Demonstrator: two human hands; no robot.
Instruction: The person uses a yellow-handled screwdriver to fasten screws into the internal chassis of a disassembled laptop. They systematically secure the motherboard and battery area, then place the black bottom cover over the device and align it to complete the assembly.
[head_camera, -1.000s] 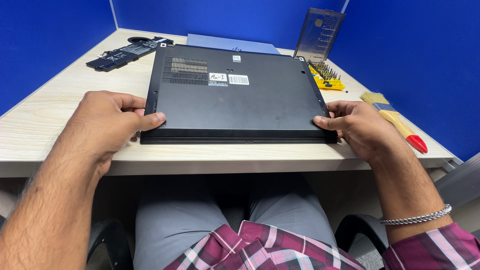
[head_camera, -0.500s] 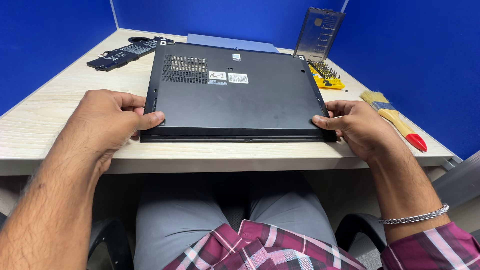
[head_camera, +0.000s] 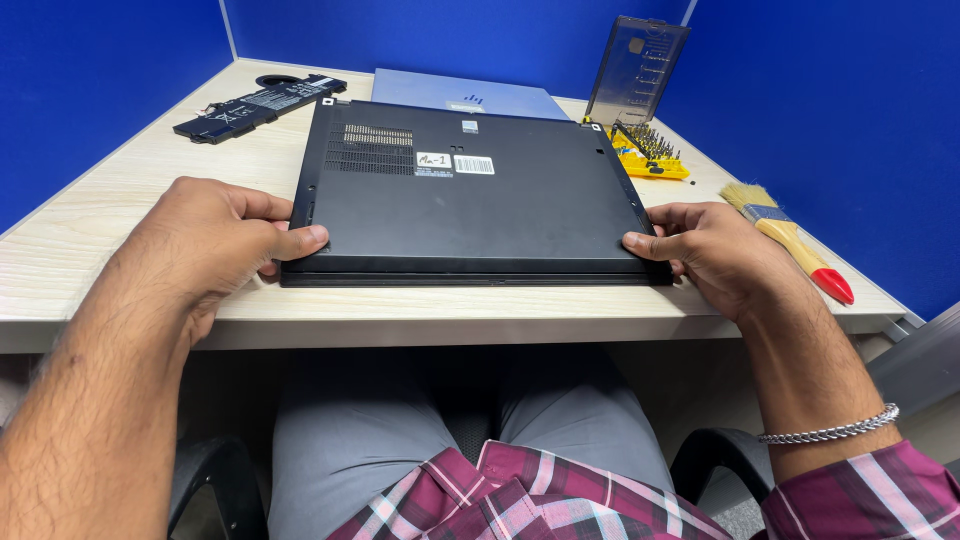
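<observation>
A black laptop (head_camera: 470, 195) lies upside down on the pale wooden desk (head_camera: 130, 190), its bottom cover facing up with vents and small stickers near the far edge. My left hand (head_camera: 215, 240) grips the laptop's near left corner, thumb on top. At the near right corner my right hand (head_camera: 715, 250) holds the edge, thumb pressed on the cover. Both hands are closed on the laptop.
A long black battery pack (head_camera: 260, 105) lies at the far left. A grey-blue flat case (head_camera: 465, 92) sits behind the laptop. A yellow screwdriver bit set with its clear lid up (head_camera: 640, 110) stands far right. A paintbrush with a red handle (head_camera: 790, 240) lies right. Blue partition walls surround the desk.
</observation>
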